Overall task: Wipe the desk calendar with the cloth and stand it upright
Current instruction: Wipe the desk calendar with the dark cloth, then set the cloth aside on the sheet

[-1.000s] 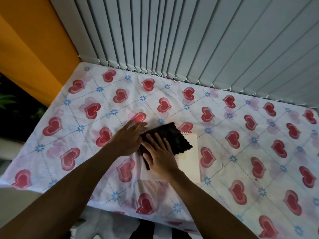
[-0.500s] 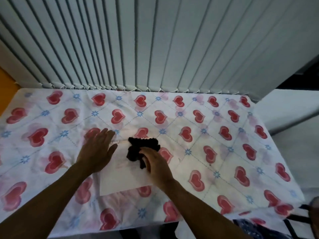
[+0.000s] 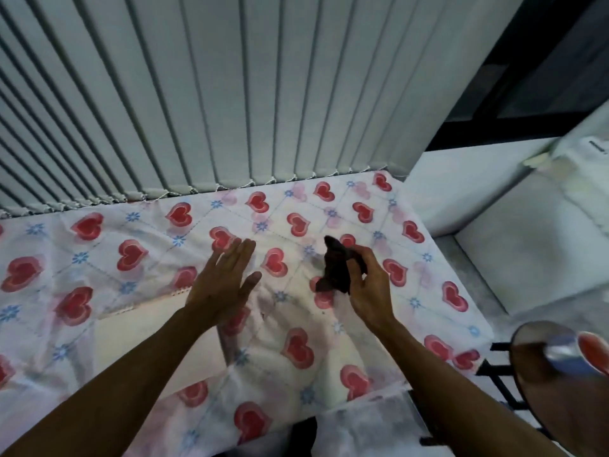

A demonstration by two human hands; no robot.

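The white desk calendar (image 3: 145, 338) lies flat on the heart-patterned tablecloth (image 3: 99, 245), its spiral edge toward the blinds; my left forearm crosses its right part. My left hand (image 3: 224, 285) hovers flat and open over the calendar's far right corner, fingers spread. My right hand (image 3: 365, 288) is lifted off the table to the right of the calendar and holds the dark bunched cloth (image 3: 336, 268), which hangs from the fingers.
Grey vertical blinds (image 3: 230, 94) close the far side of the table. A pale low ledge or sofa (image 3: 527, 242) stands to the right. A round stool (image 3: 560, 384) with a red-topped tin sits at the lower right, off the table's corner.
My right hand has lifted the cloth off the calendar and carried it to the right. My left hand has risen from pressing the calendar. The camera has swung to the right.
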